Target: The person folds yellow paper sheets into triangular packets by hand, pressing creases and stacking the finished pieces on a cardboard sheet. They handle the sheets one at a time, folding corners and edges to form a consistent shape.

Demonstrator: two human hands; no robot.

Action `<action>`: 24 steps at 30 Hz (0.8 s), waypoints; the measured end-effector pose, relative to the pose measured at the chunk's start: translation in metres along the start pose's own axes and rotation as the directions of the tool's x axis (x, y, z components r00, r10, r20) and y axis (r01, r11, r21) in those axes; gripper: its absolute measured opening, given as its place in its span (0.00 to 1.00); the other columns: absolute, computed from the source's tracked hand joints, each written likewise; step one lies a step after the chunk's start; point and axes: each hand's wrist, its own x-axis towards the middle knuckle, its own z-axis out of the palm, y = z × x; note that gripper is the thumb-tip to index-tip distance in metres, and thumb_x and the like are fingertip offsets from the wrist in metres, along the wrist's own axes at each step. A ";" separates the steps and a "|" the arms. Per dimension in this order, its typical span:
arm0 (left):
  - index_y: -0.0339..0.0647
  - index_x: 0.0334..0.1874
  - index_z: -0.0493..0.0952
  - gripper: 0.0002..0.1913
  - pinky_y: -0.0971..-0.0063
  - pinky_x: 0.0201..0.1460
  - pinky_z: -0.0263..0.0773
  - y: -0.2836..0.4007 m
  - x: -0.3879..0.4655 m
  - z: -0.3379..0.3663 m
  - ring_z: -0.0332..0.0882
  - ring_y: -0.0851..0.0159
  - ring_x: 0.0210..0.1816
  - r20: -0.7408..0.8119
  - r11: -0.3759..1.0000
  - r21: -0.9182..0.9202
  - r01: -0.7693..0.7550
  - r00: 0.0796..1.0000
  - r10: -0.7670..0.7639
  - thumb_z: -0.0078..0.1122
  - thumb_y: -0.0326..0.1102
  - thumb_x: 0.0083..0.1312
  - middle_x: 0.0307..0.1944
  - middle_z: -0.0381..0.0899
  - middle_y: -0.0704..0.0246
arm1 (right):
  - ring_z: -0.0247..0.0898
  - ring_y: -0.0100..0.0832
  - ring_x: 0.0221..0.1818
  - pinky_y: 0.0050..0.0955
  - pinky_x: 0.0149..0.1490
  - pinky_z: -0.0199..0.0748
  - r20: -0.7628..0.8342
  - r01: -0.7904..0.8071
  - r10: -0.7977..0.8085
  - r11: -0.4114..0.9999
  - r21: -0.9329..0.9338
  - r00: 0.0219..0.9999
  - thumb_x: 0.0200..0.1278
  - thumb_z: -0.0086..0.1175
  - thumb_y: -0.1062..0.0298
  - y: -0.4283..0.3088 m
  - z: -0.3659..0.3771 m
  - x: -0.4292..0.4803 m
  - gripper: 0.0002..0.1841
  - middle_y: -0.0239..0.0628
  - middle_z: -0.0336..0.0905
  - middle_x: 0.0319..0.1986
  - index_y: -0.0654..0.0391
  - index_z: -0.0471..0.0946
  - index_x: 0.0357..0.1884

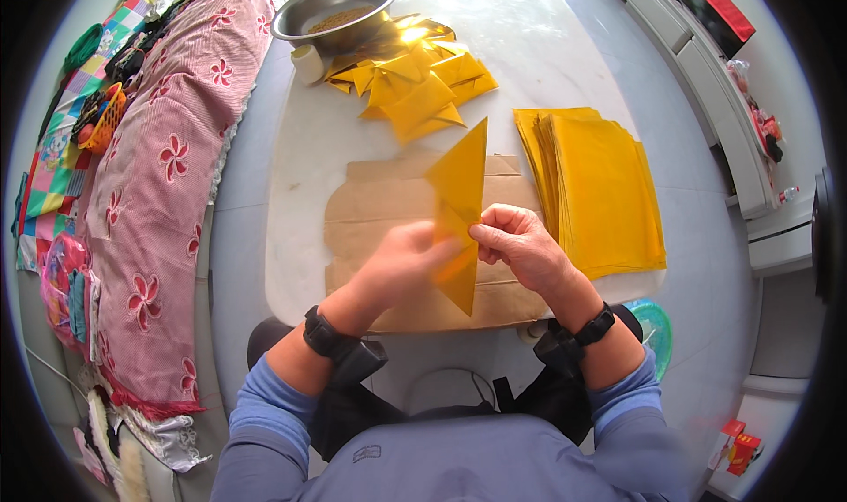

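Above the cardboard, a folded sheet of golden-yellow paper (464, 171) is held up, its outline pointed at the far and near ends. My right hand (523, 240) pinches the paper's right edge between thumb and fingers. My left hand (397, 257) is blurred at the paper's left side, its fingers overlapping the lower half; whether it grips or only touches is unclear. Under both hands lies a flattened piece of brown cardboard (377, 197). A stack of flat golden sheets (605, 191) rests to the right. Beyond the cardboard is a pile of folded golden paper pieces (417, 92).
A metal basin (284, 22) with brown grains (341, 19) stands at the table's far left, beside a small white container (307, 64). The pale tabletop (298, 138) has rounded corners. Left is a sofa with a pink flowered cover (165, 224); right, white drawers (714, 92).
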 end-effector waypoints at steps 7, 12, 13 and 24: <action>0.34 0.57 0.81 0.16 0.82 0.50 0.73 -0.012 0.004 -0.006 0.76 0.79 0.45 -0.014 0.997 0.016 -0.081 0.997 0.081 0.61 0.37 0.75 0.47 0.84 0.73 | 0.70 0.16 0.27 0.17 0.35 0.71 0.004 -0.015 0.015 0.993 -0.115 1.000 0.73 0.60 0.63 0.004 0.001 0.003 0.09 0.25 0.76 0.25 0.56 0.80 0.37; 0.34 0.51 0.82 0.14 0.82 0.45 0.75 -0.009 0.004 -0.009 0.78 0.78 0.41 -0.052 0.992 0.127 -0.019 0.998 0.026 0.64 0.38 0.73 0.41 0.84 0.73 | 0.67 0.15 0.25 0.17 0.33 0.68 -0.083 0.036 -0.055 0.976 -0.216 0.995 0.74 0.59 0.64 0.001 0.004 0.003 0.09 0.23 0.74 0.24 0.58 0.79 0.37; 0.35 0.50 0.82 0.13 0.82 0.44 0.75 -0.007 0.004 -0.009 0.78 0.78 0.39 -0.069 0.990 0.138 -0.004 0.998 0.013 0.65 0.38 0.72 0.40 0.84 0.73 | 0.67 0.15 0.25 0.17 0.33 0.68 -0.100 0.040 -0.063 0.975 -0.219 0.993 0.74 0.58 0.64 0.000 0.003 0.003 0.09 0.23 0.74 0.24 0.58 0.79 0.36; 0.34 0.50 0.81 0.13 0.83 0.41 0.75 0.001 0.004 -0.009 0.78 0.76 0.34 -0.153 0.987 0.160 -0.010 0.988 0.035 0.60 0.39 0.75 0.35 0.82 0.73 | 0.66 0.17 0.24 0.19 0.32 0.68 -0.152 0.066 -0.086 0.989 -0.131 0.985 0.75 0.57 0.63 -0.001 -0.010 0.008 0.10 0.26 0.75 0.25 0.59 0.80 0.38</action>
